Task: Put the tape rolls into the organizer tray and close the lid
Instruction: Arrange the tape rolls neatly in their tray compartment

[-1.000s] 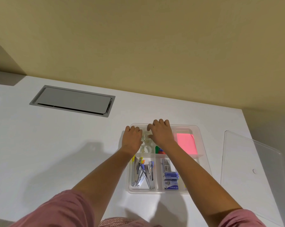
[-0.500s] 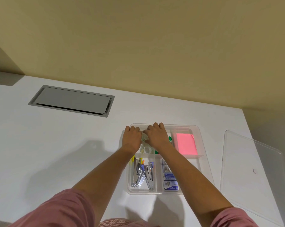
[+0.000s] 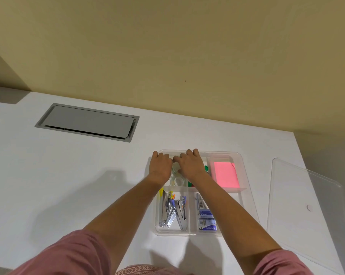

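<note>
A clear organizer tray (image 3: 245, 171) lies on the white table, right of centre. Its far-left compartment holds clear tape rolls: one (image 3: 179, 181) lies flat near the divider, another (image 3: 175, 168) shows between my hands. My left hand (image 3: 160, 168) rests knuckles-up over that compartment's left side, fingers curled down at the far rim. My right hand (image 3: 190, 165) sits beside it, fingertips meeting the left hand's, thumb on the far tape roll. What the fingers grip underneath is hidden. The clear lid (image 3: 303, 205) lies flat to the right of the tray.
Staplers (image 3: 172, 211) fill the near-left compartment, staple boxes (image 3: 206, 221) the near-middle one, a pink note pad (image 3: 225, 176) the far-right one, and green pieces (image 3: 206, 168) lie beside my right hand. A grey cable hatch (image 3: 86, 122) is set into the table at far left.
My right hand has slid left until its fingertips meet my left hand, uncovering the green pieces. My left hand has hardly moved.
</note>
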A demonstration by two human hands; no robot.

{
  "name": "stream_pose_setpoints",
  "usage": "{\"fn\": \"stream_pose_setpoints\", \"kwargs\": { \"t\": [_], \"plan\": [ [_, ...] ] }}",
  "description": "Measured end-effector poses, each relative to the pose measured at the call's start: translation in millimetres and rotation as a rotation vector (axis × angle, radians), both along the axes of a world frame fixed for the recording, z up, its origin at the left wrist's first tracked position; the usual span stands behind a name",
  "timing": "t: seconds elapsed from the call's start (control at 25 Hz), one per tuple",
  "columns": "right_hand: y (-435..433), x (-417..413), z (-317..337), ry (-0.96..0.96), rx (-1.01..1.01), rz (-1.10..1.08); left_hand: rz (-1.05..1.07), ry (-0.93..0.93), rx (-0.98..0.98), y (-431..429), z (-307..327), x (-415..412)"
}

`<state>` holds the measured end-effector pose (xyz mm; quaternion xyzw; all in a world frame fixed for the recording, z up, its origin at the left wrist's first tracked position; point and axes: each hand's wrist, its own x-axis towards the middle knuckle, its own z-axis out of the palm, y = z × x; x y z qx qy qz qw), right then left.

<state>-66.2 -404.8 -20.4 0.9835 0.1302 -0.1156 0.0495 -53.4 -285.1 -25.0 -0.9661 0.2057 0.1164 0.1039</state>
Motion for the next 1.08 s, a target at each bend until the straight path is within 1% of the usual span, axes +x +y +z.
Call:
{"fn": "stream_pose_setpoints", "kwargs": {
  "t": [0.28,0.44,0.56,0.72,1.08],
  "plan": [
    [-4,-6,2,0.014,0.021,0.001,-0.014,0.007,0.007,2,3,-4],
    [-2,-11,6,-0.059,0.133,-0.029,0.009,-0.018,-0.094,4,6,-9],
    [-2,-16,7,-0.037,0.182,0.005,0.026,-0.032,-0.14,8,6,-13],
    [-4,-23,7,0.017,0.17,0.042,0.01,-0.021,-0.128,9,6,-20],
    [-2,-23,9,0.034,0.157,0.043,0.01,-0.022,-0.116,8,6,-22]
  ]
}}
